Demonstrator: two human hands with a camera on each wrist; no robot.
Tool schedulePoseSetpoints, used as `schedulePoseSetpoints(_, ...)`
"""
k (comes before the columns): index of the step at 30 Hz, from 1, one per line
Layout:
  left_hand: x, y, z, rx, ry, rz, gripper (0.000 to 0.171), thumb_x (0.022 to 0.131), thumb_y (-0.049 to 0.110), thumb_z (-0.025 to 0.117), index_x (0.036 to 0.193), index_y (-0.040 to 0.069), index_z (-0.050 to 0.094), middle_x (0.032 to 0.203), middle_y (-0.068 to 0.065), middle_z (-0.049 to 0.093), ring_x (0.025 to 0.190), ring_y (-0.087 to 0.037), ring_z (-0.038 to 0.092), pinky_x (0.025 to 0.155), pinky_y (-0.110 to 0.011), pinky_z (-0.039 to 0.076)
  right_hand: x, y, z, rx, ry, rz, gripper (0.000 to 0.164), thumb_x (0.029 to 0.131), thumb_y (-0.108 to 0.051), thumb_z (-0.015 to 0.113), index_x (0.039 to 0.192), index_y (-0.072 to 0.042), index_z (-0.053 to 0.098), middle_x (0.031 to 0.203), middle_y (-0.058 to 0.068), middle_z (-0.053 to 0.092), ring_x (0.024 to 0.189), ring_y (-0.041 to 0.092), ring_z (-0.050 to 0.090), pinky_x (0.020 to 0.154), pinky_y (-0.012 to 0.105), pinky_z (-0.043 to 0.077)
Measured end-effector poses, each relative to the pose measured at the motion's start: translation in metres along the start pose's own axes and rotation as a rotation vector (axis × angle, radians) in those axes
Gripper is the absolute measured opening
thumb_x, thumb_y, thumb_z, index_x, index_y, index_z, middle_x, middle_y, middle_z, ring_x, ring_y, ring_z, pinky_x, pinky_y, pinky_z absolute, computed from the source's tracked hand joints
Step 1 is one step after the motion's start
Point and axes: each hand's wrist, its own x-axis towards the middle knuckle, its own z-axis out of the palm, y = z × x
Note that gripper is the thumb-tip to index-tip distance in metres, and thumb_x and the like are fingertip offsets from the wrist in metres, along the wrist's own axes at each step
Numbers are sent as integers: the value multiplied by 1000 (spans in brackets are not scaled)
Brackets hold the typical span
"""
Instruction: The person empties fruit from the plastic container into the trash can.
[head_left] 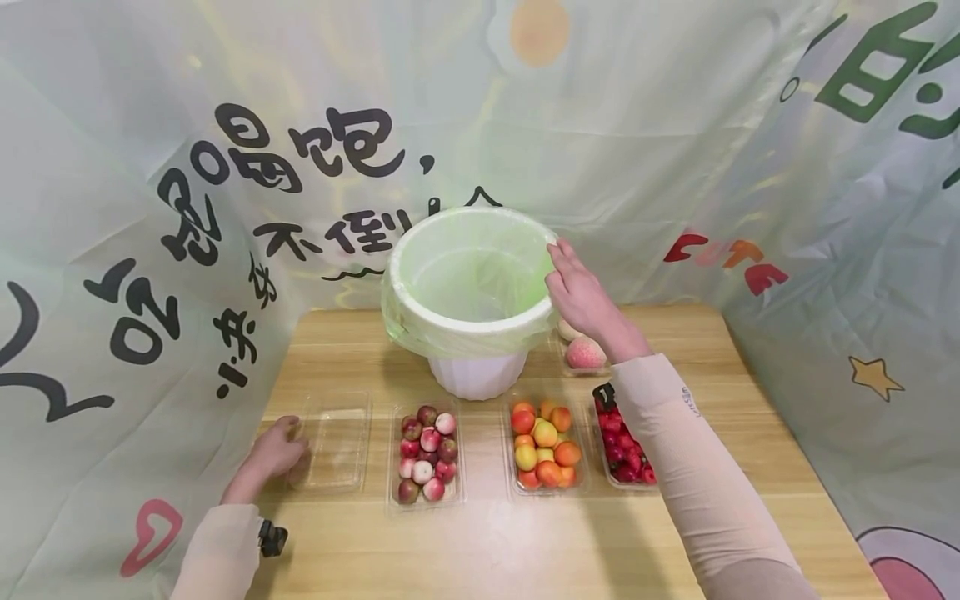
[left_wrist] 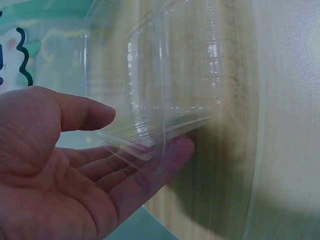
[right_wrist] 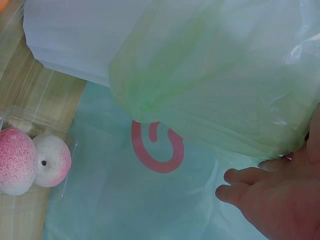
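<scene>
At the left of the table my left hand [head_left: 279, 450] holds the near edge of a clear plastic container [head_left: 343, 442]. In the left wrist view its thumb lies on one side of the container [left_wrist: 185, 65] and the fingers [left_wrist: 170, 160] on the other, seen partly through the plastic. My right hand [head_left: 581, 292] is raised at the right rim of a white bin [head_left: 480, 377], which is lined with a light green plastic bag [head_left: 408, 321]. In the right wrist view that hand [right_wrist: 287, 200] pinches the bag [right_wrist: 210, 105] at its edge; the other fingers stay loose.
Clear boxes of dark red and pale round fruit [head_left: 427, 457], orange and yellow fruit [head_left: 545, 446] and red berries [head_left: 621, 442] stand in a row. A box with pink-white peaches [head_left: 585, 352] is behind the right arm. Printed cloth walls [head_left: 615, 167] surround the wooden table [head_left: 465, 558].
</scene>
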Motion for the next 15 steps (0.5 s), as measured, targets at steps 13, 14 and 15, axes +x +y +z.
schedulePoseSetpoints(13,-16,31,-11,7,265,74,55,105,20,50,151,-9,43,117,-33,71,105,-48,68,92,-58,52,0,-2,-1,-1,1,6,66,108,-31,24,169,-8,18,179,11,5,166,32,8,134,52,13)
schedulePoseSetpoints(14,-17,35,-11,-7,282,81,53,106,21,51,150,-8,46,120,-33,71,108,-48,69,92,-58,52,0,-2,0,-1,2,5,66,108,-31,24,169,-8,18,179,11,5,165,32,8,134,53,13)
schedulePoseSetpoints(15,-19,39,-11,-21,295,84,52,106,22,51,150,-6,48,121,-32,72,108,-48,69,91,-57,53,0,-2,0,-1,2,4,66,108,-31,24,169,-8,18,179,11,5,165,32,9,134,53,13)
